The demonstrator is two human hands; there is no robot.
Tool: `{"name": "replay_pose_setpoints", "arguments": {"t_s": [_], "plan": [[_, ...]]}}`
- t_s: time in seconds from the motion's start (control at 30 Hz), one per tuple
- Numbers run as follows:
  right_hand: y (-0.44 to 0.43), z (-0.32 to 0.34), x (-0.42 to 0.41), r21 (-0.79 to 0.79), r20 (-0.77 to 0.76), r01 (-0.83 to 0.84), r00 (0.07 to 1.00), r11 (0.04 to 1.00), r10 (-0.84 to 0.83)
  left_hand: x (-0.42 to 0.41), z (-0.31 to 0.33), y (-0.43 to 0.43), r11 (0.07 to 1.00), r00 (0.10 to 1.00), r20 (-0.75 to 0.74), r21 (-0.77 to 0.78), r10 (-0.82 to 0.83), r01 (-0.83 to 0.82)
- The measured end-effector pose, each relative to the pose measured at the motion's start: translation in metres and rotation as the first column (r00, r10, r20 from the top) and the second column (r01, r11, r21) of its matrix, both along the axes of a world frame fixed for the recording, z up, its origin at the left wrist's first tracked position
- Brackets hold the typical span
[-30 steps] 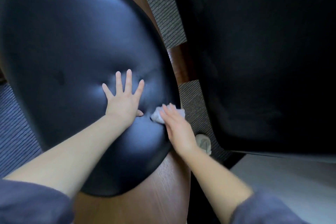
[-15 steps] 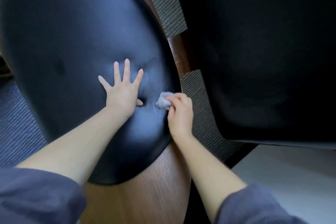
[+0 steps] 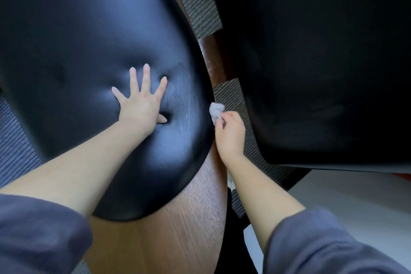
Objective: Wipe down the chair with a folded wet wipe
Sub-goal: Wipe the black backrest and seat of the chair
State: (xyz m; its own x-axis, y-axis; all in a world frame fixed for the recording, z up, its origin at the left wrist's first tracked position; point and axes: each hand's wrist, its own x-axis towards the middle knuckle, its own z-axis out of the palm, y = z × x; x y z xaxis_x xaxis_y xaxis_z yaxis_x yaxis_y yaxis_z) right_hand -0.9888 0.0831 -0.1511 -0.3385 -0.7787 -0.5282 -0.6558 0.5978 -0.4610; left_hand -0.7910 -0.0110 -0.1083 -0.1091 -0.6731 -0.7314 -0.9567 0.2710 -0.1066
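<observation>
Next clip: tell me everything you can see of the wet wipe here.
The wet wipe is a small pale grey wad, bunched rather than flat, soft and cloth-like. The right hand pinches its lower part with curled fingers, so only its upper part shows. It sits at the right rim of the black padded seat; whether it touches the rim cannot be told.

the left hand [image 3: 141, 107] lay palm down with fingers straight and spread, its arm stretched forward, while the right hand [image 3: 230, 133] beside it curled thumb and fingers round a wadded wet wipe [image 3: 216, 111], both forearms bare below grey sleeves [image 3: 37, 233].
</observation>
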Motion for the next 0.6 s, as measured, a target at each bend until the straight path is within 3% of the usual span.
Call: {"name": "replay_pose_setpoints", "arguments": {"t_s": [0.07,0.17,0.23,0.3,0.33,0.47,0.6], "plan": [[0.039,0.018,-0.004,-0.016,-0.025,-0.113,0.993,0.993,0.113,-0.001,0.0,0.0,1.0,1.0,-0.011,-0.002,0.007,-0.007],[0.087,0.056,0.003,0.009,0.084,-0.329,0.941,0.944,0.327,-0.001,0.005,-0.002,0.999,0.999,-0.027,0.011,0.031,-0.031],[0.074,0.063,0.005,0.024,0.126,-0.229,0.966,0.973,0.225,0.0,0.01,-0.005,0.999,0.998,-0.05,0.017,0.046,-0.046],[0.042,0.059,0.01,-0.107,0.085,0.013,0.996,0.994,-0.004,0.006,0.015,-0.011,0.997,0.996,-0.05,-0.013,0.07,-0.071],[0.029,0.057,0.019,-0.184,0.091,0.035,0.996,0.982,-0.019,0.011,0.018,-0.014,0.993,0.993,-0.04,-0.036,0.108,-0.109],[0.047,0.044,0.085,-0.232,0.112,-0.365,0.911,0.902,0.397,0.05,0.02,-0.026,0.937,0.938,0.029,-0.059,0.346,-0.344],[0.009,0.013,0.069,-0.295,0.128,-0.302,0.928,0.907,0.351,0.052,0.01,-0.029,0.934,0.93,0.086,-0.027,0.357,-0.356]]}}
